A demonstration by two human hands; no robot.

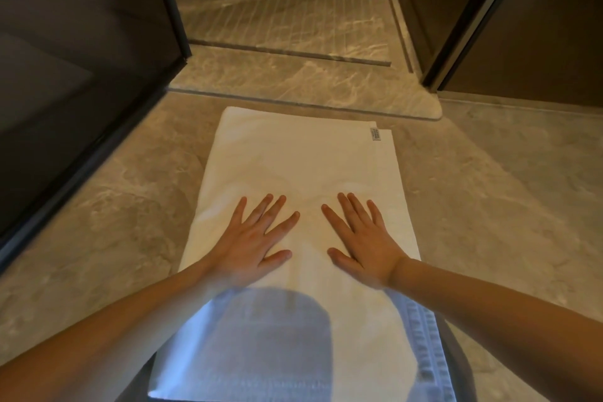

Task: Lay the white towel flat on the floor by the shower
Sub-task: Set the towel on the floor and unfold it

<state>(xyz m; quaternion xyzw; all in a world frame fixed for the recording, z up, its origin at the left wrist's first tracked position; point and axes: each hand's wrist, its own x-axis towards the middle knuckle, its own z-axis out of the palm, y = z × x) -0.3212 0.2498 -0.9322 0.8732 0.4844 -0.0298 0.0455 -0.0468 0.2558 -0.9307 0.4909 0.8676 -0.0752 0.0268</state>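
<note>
Presently: white towel (293, 157) lies spread on the floor (489, 206), a long rectangle running lengthwise from the viewer toward the shower threshold (293, 85), its far edge just short of that step. Terry cloth, soft nap, faint creases across the middle. It appears doubled: at the far right corner one layer's edge sits slightly offset from the other, with a small grey label (375, 134) there. A ribbed woven border (424, 343) shows along the near right edge, and the near end lies in rounded bluish shadow. Left hand (257, 238) and right hand (362, 245) rest palm-down on the towel's middle, fingers straight and spread, grasping nothing, thumbs turned inward, the two hands apart. Forearms bare. Floor is polished grey-beige stone with pale veining; the threshold is a raised slab of like stone, rounded at its right corner. Beyond it lies a narrow dark drain slot (293, 52), then a grooved shower floor. A dark tinted glass panel (81, 75) in a black frame stands at left.
</note>
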